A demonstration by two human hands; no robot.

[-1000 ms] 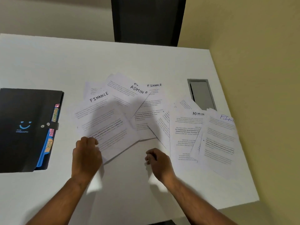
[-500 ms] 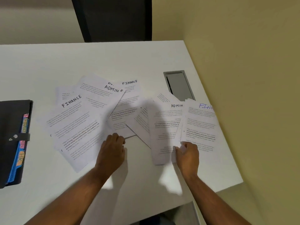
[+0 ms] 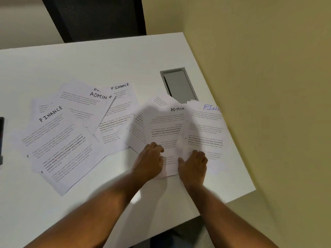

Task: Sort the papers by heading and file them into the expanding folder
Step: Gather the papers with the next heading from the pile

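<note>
— So, what have I got under my hands right now?

— Loose printed sheets, fanned over the white table (image 3: 89, 56). My left hand (image 3: 150, 162) rests with fingers curled on the lower part of the ADMIN sheet (image 3: 165, 129); my right hand (image 3: 193, 166) lies just beside it on the blue-headed FINANCE sheet (image 3: 206, 129), fingers bent onto the paper. Whether either actually pinches an edge I cannot tell — motion blur hides the fingertips.

— And the rest of the pile?

— A big FINANCE sheet (image 3: 59, 140) lies well to the left, overlapping a second ADMIN sheet (image 3: 84, 102) and another FINANCE sheet (image 3: 118, 111). The expanding folder (image 3: 1, 138) shows only as a dark sliver at the far left edge, well apart from both hands.

— How will they handle?

— I judge them light, thin and floppy, slick against each other and against the table. Pressing flat would just slide the whole overlap. I'd take each by a near corner or the bottom edge, thumb under, and lift it clear before moving it; gripping mid-sheet would crease it.

— Any hazard?

— The right sheets sit near the table's corner and beside the grey cable hatch (image 3: 179, 85) — a careless push could send one off the edge.
</note>
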